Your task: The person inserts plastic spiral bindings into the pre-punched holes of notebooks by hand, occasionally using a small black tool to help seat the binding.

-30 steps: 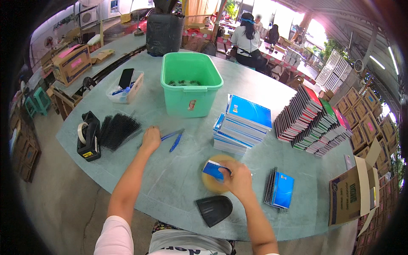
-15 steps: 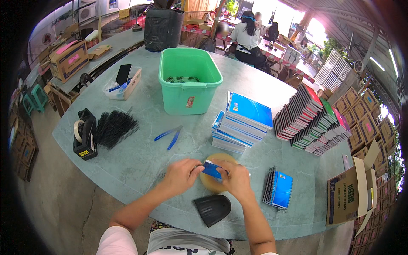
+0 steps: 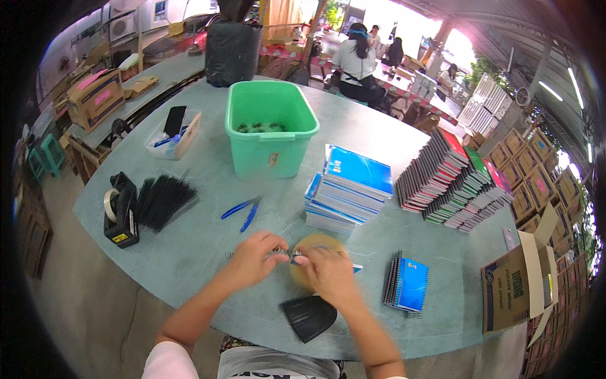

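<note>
L hand [image 3: 257, 258] pinches dark coil [image 3: 278, 252]; R hand [image 3: 327, 270] clasps blue notepad [image 3: 358, 268], mostly hidden by that hand, yellow disc [image 3: 319, 240] beneath. Prob. risk: coil kinks or slips off notepad's edge if hands misalign.

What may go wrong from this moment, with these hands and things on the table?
The wire coil pinched in the left hand might bend or slip. The notebook in the right hand, mostly hidden by it, might shift. The stack of blue notebooks looks uneven and might topple if bumped.
</note>
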The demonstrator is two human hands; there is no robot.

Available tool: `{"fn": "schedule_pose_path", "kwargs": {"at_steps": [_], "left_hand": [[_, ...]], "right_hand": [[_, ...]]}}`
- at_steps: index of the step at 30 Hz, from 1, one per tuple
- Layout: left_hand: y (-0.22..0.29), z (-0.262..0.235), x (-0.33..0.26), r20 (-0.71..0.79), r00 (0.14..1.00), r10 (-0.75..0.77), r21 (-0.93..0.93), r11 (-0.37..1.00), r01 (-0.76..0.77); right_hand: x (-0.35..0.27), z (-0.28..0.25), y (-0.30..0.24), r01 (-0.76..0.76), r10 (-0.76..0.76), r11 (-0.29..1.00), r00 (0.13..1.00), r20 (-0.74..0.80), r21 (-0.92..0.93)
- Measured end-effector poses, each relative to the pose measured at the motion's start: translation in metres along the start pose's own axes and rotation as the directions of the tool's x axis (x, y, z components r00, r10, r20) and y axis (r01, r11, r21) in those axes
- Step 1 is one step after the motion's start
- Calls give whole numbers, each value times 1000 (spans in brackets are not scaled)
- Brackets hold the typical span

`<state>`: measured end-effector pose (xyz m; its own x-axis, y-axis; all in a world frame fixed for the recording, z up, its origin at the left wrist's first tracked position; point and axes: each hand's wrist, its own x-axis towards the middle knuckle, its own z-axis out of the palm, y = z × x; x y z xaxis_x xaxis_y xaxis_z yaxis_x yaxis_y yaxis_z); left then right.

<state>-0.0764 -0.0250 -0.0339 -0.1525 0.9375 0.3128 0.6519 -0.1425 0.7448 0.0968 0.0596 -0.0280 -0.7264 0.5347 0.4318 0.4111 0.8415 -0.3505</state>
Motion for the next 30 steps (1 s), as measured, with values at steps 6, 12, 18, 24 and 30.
{"fn": "schedule_pose_path", "kwargs": {"at_steps": [6, 12, 18, 24, 30], "left_hand": [[-12, 5, -2, -52, 997, 65, 86, 994, -61], [14, 42, -27, 107, 975, 194, 321, 922, -219], [5, 111, -59, 365, 905, 218, 97, 958, -270], [38, 31, -27, -30, 999, 33, 56, 998, -32], [33, 19, -21, 136, 980, 145, 217, 961, -172]], "right_hand": [[4, 7, -2, 13, 2, 995, 988, -155, 95], [3, 8, 3, -63, 82, 977, 993, -88, 202], [0, 7, -1, 36, -3, 966, 992, -127, 257], [-29, -38, 69, -299, 296, 855, 952, 75, 423], [-45, -10, 67, -342, 424, 379, 890, 167, 860]]}}
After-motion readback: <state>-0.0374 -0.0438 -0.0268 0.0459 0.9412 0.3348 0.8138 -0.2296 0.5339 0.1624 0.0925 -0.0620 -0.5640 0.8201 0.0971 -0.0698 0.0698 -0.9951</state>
